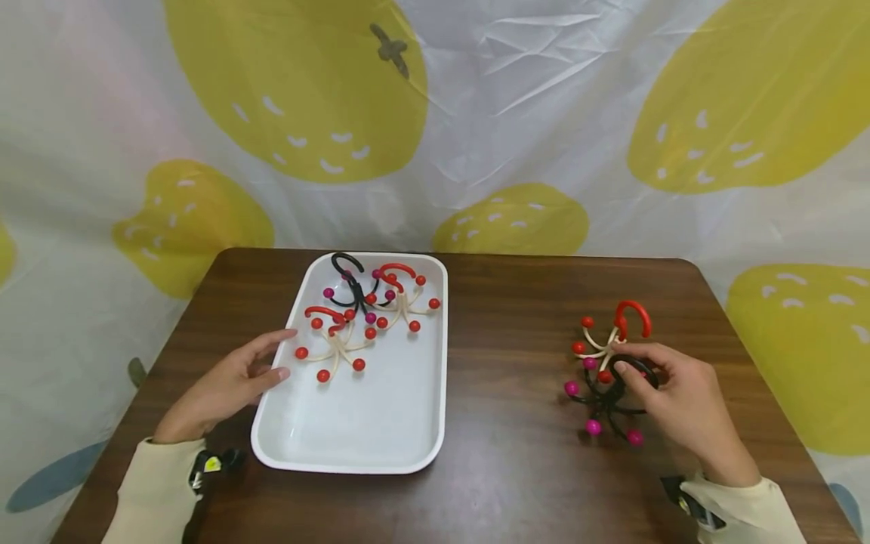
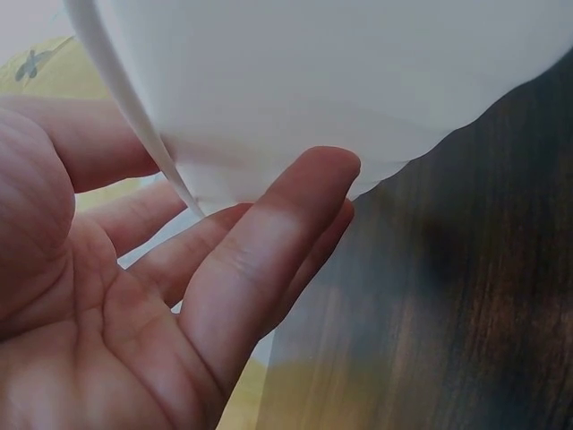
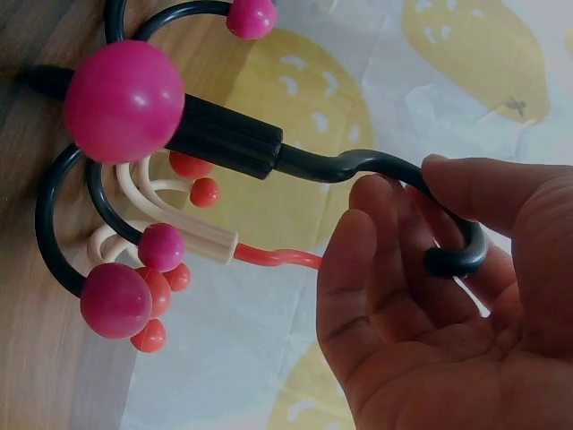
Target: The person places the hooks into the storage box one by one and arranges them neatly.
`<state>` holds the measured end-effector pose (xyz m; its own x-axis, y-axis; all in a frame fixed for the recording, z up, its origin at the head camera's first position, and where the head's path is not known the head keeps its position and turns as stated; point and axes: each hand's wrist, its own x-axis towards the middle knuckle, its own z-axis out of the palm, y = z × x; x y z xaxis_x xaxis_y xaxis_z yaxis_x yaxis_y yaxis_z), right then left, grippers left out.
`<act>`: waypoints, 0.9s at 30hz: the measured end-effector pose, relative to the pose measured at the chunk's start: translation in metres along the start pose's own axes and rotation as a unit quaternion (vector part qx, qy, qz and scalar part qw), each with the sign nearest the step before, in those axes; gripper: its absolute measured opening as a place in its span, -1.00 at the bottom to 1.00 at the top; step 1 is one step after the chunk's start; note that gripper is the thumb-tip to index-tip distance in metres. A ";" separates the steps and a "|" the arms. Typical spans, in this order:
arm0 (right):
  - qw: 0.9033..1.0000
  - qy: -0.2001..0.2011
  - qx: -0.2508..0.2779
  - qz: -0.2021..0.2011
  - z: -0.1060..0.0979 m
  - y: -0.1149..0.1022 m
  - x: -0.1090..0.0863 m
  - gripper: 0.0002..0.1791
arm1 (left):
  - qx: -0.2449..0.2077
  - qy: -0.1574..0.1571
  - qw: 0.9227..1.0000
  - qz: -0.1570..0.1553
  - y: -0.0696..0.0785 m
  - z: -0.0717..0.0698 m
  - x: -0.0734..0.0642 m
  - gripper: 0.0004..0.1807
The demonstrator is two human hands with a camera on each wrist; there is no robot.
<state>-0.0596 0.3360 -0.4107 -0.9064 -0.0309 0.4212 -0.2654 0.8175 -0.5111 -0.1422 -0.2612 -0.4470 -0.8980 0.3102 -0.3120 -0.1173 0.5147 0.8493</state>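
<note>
My right hand [image 1: 686, 393] pinches the curved top hook of a black multi-arm hanger [image 3: 228, 139] with magenta ball tips. The fingers curl through and around that hook in the right wrist view. Just behind it stands a cream hanger [image 1: 601, 349] with red ball tips and a red hook. On the left, my left hand [image 1: 227, 385] holds the left rim of a white tray [image 1: 360, 446], its fingertips over the edge. Inside the tray's back half lie a black hanger [image 1: 357, 293] with magenta balls and two cream hangers with red balls, one nearer [image 1: 337, 347], one farther [image 1: 402, 302].
Both the tray and the loose hangers are on a dark wooden table [image 1: 510, 453] with rounded back corners. A pale cloth [image 1: 476, 113] printed with yellow fruit hangs behind the table. Dark straps sit around both wrists over cream sleeves [image 1: 152, 491].
</note>
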 end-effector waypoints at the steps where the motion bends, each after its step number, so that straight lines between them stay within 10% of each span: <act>1: 1.000 0.001 0.002 0.004 0.000 0.000 0.000 -0.69 | 0.002 0.000 1.000 -0.001 0.001 0.000 0.000 -0.21; 27: 1.000 0.022 -0.011 -0.007 -0.006 -0.010 0.007 -0.72 | 0.003 0.005 1.000 -0.015 0.001 0.002 0.001 -0.20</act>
<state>-0.0618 0.3308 -0.3981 -0.8874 -0.0166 0.4607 -0.2691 0.8301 -0.4884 -0.1428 -0.2587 -0.4474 -0.8983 0.2869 -0.3329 -0.1412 0.5291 0.8367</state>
